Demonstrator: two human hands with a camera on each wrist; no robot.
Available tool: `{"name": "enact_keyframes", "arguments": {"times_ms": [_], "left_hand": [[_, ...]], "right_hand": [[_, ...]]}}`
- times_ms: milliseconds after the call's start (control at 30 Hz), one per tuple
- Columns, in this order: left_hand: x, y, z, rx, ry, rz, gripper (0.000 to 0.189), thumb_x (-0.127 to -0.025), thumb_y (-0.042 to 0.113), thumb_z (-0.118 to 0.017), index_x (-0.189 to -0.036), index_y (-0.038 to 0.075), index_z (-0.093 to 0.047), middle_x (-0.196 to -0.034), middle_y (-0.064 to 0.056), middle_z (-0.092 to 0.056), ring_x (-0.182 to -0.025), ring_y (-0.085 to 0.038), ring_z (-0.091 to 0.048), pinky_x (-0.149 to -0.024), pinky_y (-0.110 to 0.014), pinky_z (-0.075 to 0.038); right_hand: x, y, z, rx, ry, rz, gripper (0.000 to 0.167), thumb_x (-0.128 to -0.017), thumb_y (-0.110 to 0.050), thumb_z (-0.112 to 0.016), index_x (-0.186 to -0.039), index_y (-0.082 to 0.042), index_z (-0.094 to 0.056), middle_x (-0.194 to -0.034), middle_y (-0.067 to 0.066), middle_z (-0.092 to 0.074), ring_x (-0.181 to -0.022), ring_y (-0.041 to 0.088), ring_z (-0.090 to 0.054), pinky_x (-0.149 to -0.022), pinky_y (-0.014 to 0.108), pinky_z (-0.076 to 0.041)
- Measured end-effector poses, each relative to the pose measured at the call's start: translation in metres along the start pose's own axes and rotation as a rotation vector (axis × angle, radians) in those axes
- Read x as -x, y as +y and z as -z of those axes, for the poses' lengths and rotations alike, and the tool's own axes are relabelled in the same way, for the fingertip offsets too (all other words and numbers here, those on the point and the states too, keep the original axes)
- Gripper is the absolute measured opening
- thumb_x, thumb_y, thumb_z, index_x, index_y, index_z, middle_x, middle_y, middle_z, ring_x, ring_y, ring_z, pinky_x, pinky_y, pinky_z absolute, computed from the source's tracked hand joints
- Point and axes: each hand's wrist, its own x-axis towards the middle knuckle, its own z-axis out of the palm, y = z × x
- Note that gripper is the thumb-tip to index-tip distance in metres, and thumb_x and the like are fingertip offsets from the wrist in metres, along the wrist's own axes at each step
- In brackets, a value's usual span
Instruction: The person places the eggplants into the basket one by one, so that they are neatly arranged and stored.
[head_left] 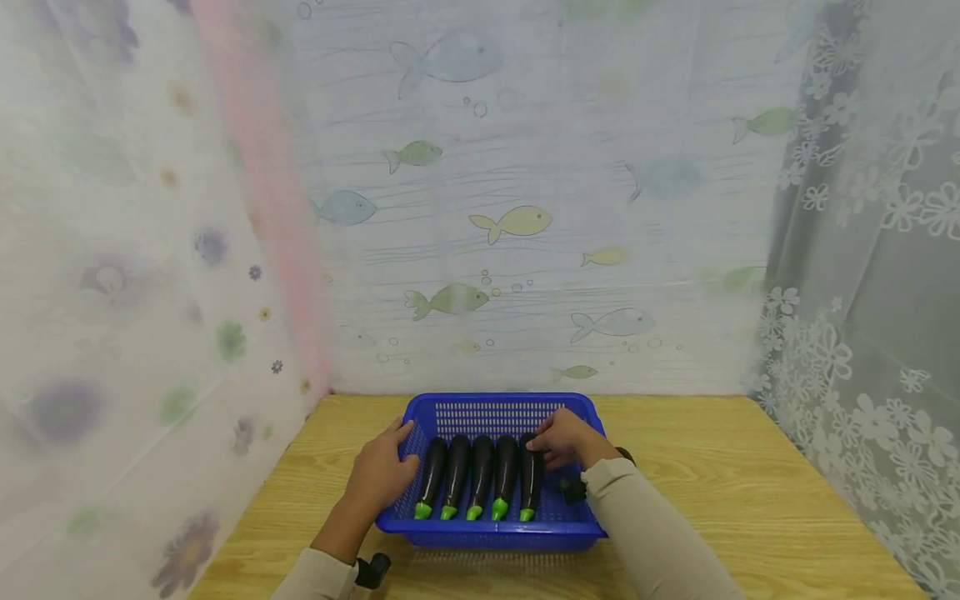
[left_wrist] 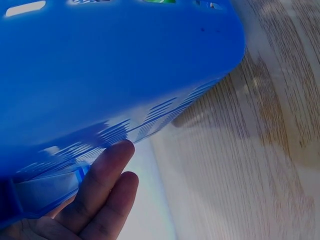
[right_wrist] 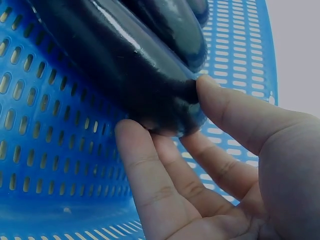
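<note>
Several glossy dark eggplants point(head_left: 482, 475) lie side by side in a blue plastic basket point(head_left: 495, 528), green stem ends toward the near side. My right hand point(head_left: 562, 437) pinches the far, rounded end of the rightmost eggplant point(head_left: 532, 479). In the right wrist view its thumb lies on top of that eggplant point(right_wrist: 135, 65) and the fingers point(right_wrist: 155, 185) reach round the tip. At the basket's left side my left hand point(head_left: 382, 467) holds the rim. Two of its fingers point(left_wrist: 107, 185) show against the outer slotted wall in the left wrist view; its thumb is hidden there.
The basket stands on a wood-grain table point(head_left: 712, 467). Within it, the slotted floor shows to the right of the eggplants. Behind the table hangs a fish-print curtain point(head_left: 525, 333), with floral sheets point(head_left: 225, 400) along the left and right sides.
</note>
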Motion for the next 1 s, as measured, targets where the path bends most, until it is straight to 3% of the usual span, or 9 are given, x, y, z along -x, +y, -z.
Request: {"name": "enact_keyframes", "arguments": {"times_ms": [67,200,467,667,800,900,1000], "left_hand": [[-0.0008,0.0001,0.0,0.002,0.002,-0.001,0.064,-0.088,0.015,-0.064,-0.151,0.009,-0.054,-0.163,-0.017,-0.042,-0.118,-0.039,-0.065,-0.05,-0.029,-0.042],[-0.0016,0.0006,-0.0001,-0.001,0.004,0.001,0.064,-0.089,0.015,-0.064,-0.151,0.009,-0.054,-0.162,-0.017,-0.042,-0.104,-0.032,-0.067,-0.047,-0.027,-0.04],[0.0002,0.0026,0.0006,0.008,0.003,0.001,0.063,-0.089,0.014,-0.064,-0.151,0.008,-0.054,-0.162,-0.018,-0.042,-0.132,-0.046,-0.059,-0.053,-0.026,-0.045],[-0.0003,0.0013,0.0001,0.004,-0.006,0.0,0.063,-0.089,0.014,-0.064,-0.152,0.009,-0.053,-0.162,-0.018,-0.042,-0.135,-0.047,-0.056,-0.057,-0.027,-0.047],[-0.0008,-0.0006,-0.0009,0.014,-0.011,0.013,0.064,-0.09,0.015,-0.064,-0.152,0.009,-0.052,-0.163,-0.017,-0.041,-0.133,-0.044,-0.058,-0.053,-0.027,-0.044],[-0.0011,-0.002,-0.0008,0.004,-0.008,0.01,0.064,-0.09,0.016,-0.064,-0.152,0.009,-0.052,-0.163,-0.016,-0.041,-0.137,-0.045,-0.054,-0.058,-0.03,-0.048],[-0.0008,-0.0019,-0.0002,-0.011,-0.003,0.004,0.064,-0.09,0.017,-0.064,-0.152,0.009,-0.052,-0.163,-0.017,-0.042,-0.141,-0.046,-0.049,-0.075,-0.04,-0.058]], "right_hand": [[0.0004,0.0001,0.0005,0.018,0.001,0.0,0.042,-0.09,-0.004,-0.076,-0.125,0.012,-0.06,-0.108,0.025,-0.071,-0.09,0.034,-0.076,-0.078,0.048,-0.064],[0.0012,0.0004,0.0008,0.029,0.002,-0.007,0.039,-0.09,-0.005,-0.076,-0.123,0.011,-0.061,-0.107,0.023,-0.071,-0.09,0.033,-0.076,-0.077,0.047,-0.064],[0.003,-0.0005,0.0016,0.038,-0.002,-0.015,0.036,-0.09,-0.005,-0.076,-0.12,0.009,-0.062,-0.107,0.022,-0.07,-0.089,0.033,-0.076,-0.077,0.047,-0.064],[0.0023,0.0002,0.0017,0.053,-0.006,-0.019,0.031,-0.09,-0.006,-0.076,-0.115,0.007,-0.063,-0.106,0.022,-0.071,-0.09,0.034,-0.075,-0.078,0.048,-0.064],[0.0011,-0.0005,0.0017,0.066,-0.01,-0.023,0.028,-0.091,-0.008,-0.077,-0.111,0.006,-0.064,-0.104,0.021,-0.071,-0.09,0.034,-0.076,-0.077,0.047,-0.064],[0.0005,-0.001,0.001,0.067,-0.008,-0.024,0.026,-0.091,-0.008,-0.077,-0.109,0.005,-0.065,-0.103,0.02,-0.071,-0.089,0.034,-0.076,-0.075,0.046,-0.065],[0.0001,-0.0007,0.0002,0.068,-0.004,-0.024,0.025,-0.091,-0.008,-0.076,-0.109,0.005,-0.065,-0.103,0.02,-0.071,-0.089,0.033,-0.076,-0.074,0.045,-0.065]]}}
